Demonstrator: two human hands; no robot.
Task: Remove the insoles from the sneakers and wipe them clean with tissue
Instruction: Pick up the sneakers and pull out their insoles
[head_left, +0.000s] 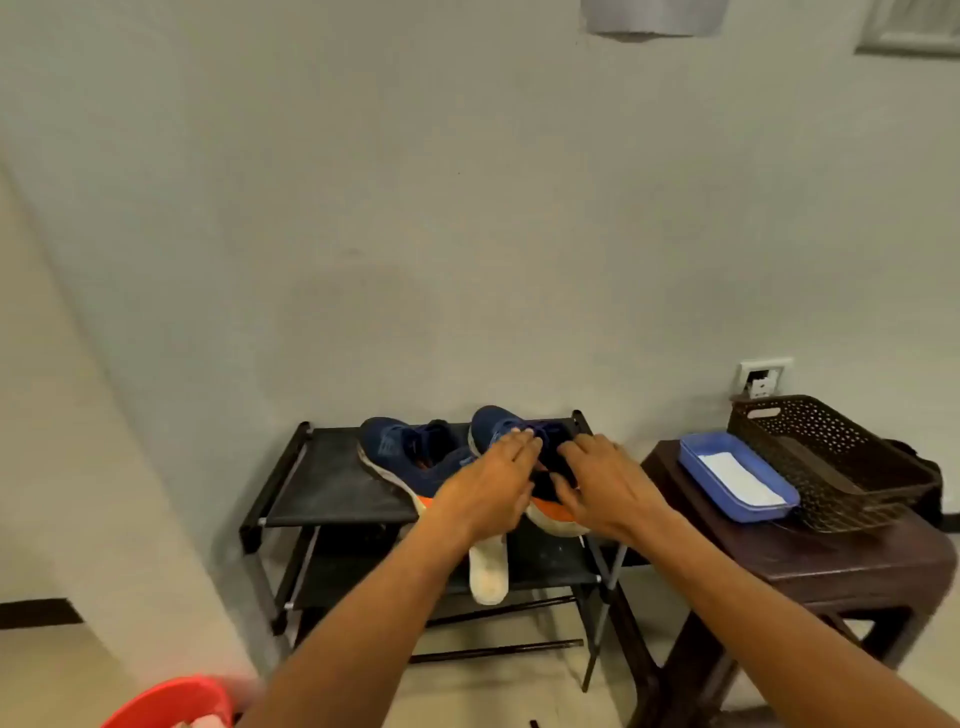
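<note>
Two navy sneakers with white and orange soles stand on the top shelf of a black shoe rack (332, 483). The left sneaker (400, 452) is untouched. Both hands are on the right sneaker (498, 421). My left hand (488, 488) lies over its laces with the fingers stretched out. A cream insole (488, 571) hangs toe down from under that palm and looks pinched there. My right hand (602, 483) grips the sneaker's collar, thumb and fingers curled around the opening. White tissue (737, 478) lies in a blue tray (696, 467) to the right.
The blue tray and a brown perforated basket (831, 457) sit on a dark brown stool (831, 561) right of the rack. A red bin (171, 701) is at the bottom left. The wall stands directly behind the rack, with a socket (763, 376) at the right.
</note>
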